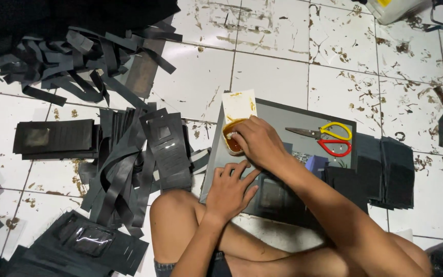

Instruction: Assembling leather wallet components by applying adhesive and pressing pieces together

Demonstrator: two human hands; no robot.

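Right hand (259, 141) dips fingers into the glue cup (232, 137) (small, light, tippy); left hand (230, 191) presses flat, open, on the board (278, 115).

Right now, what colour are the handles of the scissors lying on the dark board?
One handle of the scissors is yellow, the other red; the head view shows it.

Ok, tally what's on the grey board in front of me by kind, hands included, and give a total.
Scissors: 1, one yellow and one red handle
Glue cup: 1, under the right hand
Hands: 2, right hand and left hand
Total: 4
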